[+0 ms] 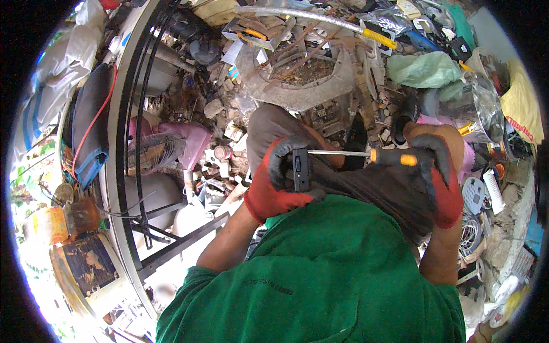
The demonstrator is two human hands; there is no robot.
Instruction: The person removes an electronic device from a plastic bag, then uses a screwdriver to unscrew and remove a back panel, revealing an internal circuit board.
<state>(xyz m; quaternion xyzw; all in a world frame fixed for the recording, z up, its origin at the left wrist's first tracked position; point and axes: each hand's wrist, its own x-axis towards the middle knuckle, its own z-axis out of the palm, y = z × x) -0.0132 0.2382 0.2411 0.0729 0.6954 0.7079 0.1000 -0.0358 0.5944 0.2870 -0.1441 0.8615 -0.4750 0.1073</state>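
Observation:
My left hand [277, 180], in a red and black work glove, grips a small black plastic device [301, 170] shaped like a flat box. What kind of device it is, I cannot make out. A screwdriver [394, 156] with a black and orange handle is closed in my right hand [440, 180], gloved the same way. Its steel shaft points left, and the tip meets or nearly meets the device's upper right edge. Both hands are above my lap, over the dark trousers [372, 191].
A black metal frame [123, 171] stands at my left. Ahead lies a grey many-sided ring-shaped piece [311, 94] amid rubble. A tube with a yellow end [379, 39] crosses the far side. Plastic bags [424, 70] and a wire coil [470, 235] lie at the right.

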